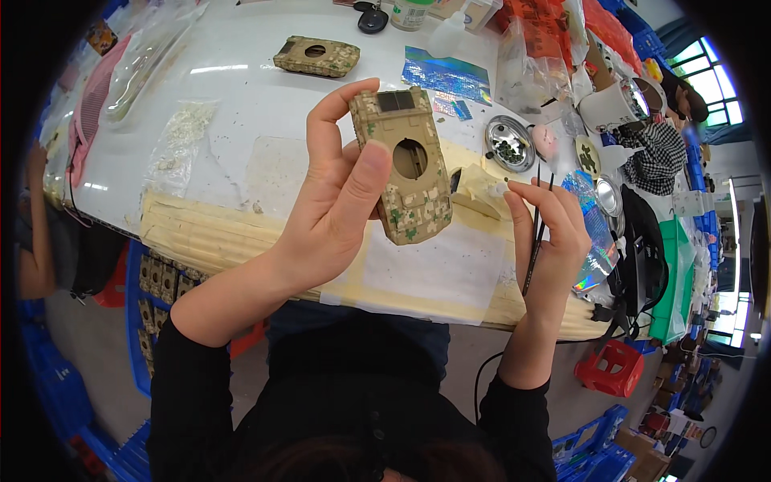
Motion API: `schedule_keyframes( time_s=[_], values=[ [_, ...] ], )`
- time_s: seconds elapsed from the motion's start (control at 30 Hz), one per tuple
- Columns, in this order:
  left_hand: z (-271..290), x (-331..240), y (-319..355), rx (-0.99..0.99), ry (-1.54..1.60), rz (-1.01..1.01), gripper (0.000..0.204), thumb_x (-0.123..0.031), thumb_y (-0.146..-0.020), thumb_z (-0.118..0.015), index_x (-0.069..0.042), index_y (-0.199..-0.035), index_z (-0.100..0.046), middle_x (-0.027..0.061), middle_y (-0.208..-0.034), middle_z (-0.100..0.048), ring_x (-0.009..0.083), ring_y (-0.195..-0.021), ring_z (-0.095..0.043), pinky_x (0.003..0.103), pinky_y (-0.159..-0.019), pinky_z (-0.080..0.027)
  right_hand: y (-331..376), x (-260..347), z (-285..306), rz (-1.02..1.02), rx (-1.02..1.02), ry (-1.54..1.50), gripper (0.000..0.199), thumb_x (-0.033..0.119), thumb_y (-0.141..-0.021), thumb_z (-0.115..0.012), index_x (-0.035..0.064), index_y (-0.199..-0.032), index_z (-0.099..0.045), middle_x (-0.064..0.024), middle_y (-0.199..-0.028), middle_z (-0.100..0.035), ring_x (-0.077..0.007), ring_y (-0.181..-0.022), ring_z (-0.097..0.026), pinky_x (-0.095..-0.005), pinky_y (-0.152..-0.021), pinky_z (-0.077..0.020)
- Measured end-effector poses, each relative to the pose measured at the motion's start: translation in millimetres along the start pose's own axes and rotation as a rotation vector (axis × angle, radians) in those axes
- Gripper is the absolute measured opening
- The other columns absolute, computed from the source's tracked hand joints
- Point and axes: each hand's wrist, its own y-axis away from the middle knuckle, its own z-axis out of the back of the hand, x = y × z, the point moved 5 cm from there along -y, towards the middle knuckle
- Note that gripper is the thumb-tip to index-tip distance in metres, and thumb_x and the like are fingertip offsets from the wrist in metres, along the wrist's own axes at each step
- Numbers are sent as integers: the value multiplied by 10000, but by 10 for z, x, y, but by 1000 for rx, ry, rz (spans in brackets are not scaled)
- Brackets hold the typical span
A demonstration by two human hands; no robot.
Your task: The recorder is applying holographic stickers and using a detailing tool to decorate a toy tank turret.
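Note:
My left hand (325, 205) grips a model tank hull (408, 193) by its sides, thumb on the upper face. The hull is tan with a green and brown camouflage pattern and has a round hole in its deck. My right hand (556, 229) is closed, with slim black tweezers (533, 253) held in it, tips pointing away from me. Its thumb and forefinger come together beside a crumpled cream cloth (479, 193); whether they pinch the cloth's edge I cannot tell. Farther back on the table lies a second camouflage hull (317, 56).
A round metal dish (509, 145) of small dark green parts sits right of centre. Shiny blue film (446, 74), a white sheet (430, 269) and a bag of pale bits (181, 145) lie on the table. Below the left table edge, a blue crate (136, 321) holds several hulls.

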Motion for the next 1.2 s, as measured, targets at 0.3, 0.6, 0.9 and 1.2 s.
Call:
schedule_keyframes(
  time_s=[0.3,0.6,0.9,1.2],
  values=[
    [-34,-26,15,26,8,-62,576,-288,-1095,-420,-153,-1537,-76,135,-1246,-574,118,-1049,-589,268,-845,-493,38,-28,-5,-79,33,-2,181,44,-768,-822,46,-921,-724,-103,-812,-649,-251,-754,-605,-337,-672,-471],
    [-53,-58,25,125,-155,-255,619,-283,-1079,-469,-94,-1529,-89,134,-1182,-598,128,-986,-602,267,-831,-489,-71,165,283,-16,-155,-39,179,-12,-776,-809,23,-933,-731,-113,-835,-665,-206,-728,-607,-306,-637,-472],
    [-82,-54,55,169,-187,-288,658,-306,-1056,-528,-87,-1523,-120,150,-1200,-590,131,-970,-613,257,-801,-493,-56,408,6,-283,120,-889,49,10,-998,-577,-29,-1017,-600,-93,-907,-645,-147,-873,-678,-253,-801,-523],
    [-71,-59,73,165,-300,-312,711,-364,-1018,-594,-80,-1513,-170,154,-1313,-505,158,-1029,-623,254,-773,-545,-54,414,-58,-325,178,-931,82,36,-1028,-539,-39,-1006,-565,-87,-920,-621,-181,-892,-719,-271,-813,-566]
  ],
)
